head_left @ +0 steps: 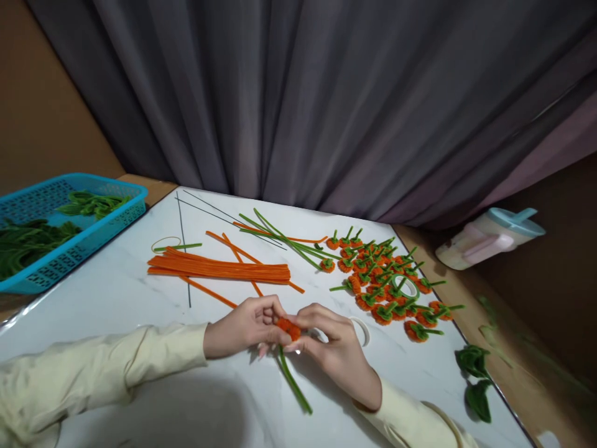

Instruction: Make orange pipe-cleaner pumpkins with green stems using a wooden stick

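Note:
Both hands meet near the front middle of the white table, fingers closed around a small orange fuzzy piece. My left hand pinches it from the left, and my right hand pinches its right side. A green stem hangs below the piece, pointing down toward the front. Behind my left hand lies a bundle of orange pipe cleaners. Loose green pipe cleaners are spread farther back. To the right sits a cluster of orange pumpkin-like pieces with green stems.
A blue basket with green pieces stands at the left. Tape rolls lie among the cluster and beside my right hand. Dark green leaf shapes are near the right edge. A lidded cup stands at the back right, and thin dark rods lie back left.

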### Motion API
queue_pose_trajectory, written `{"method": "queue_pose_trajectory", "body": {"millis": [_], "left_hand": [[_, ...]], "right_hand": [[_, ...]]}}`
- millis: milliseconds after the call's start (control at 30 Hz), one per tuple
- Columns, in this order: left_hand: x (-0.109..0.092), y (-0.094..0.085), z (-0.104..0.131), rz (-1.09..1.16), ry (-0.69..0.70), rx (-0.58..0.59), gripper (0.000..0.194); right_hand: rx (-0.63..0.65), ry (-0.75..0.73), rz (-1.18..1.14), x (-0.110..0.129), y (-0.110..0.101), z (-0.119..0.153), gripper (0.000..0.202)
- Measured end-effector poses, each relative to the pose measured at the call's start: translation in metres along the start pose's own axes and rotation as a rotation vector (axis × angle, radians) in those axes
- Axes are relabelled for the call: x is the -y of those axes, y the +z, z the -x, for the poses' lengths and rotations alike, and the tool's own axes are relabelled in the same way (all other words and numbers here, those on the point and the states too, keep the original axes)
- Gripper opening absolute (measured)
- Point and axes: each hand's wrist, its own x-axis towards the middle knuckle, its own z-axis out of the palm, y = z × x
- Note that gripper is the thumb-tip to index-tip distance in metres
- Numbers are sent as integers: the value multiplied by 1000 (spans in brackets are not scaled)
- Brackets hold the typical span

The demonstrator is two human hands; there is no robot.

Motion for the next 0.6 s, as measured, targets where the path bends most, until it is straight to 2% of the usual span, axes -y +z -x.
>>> {"method": "queue_pose_trajectory", "body": {"millis": [100,267,433,500,600], "left_hand": [[3,-10,-10,40,-36,106,38],[4,-14,-12,-4,-121,187,40],[2,-14,-10,-22,-196,269,48],[2,-14,-10,-47,-216,329,54],[2,-15,-8,-83,-231,362,52]], "right_hand": [[85,59,78,-5,1,-1,36],[255,145,1,-5,4,-1,49],[324,409,-390,-8,8,2,37],[341,445,-517,-10,10,4,35],[345,454,-562,-12,12,4,33]]}}
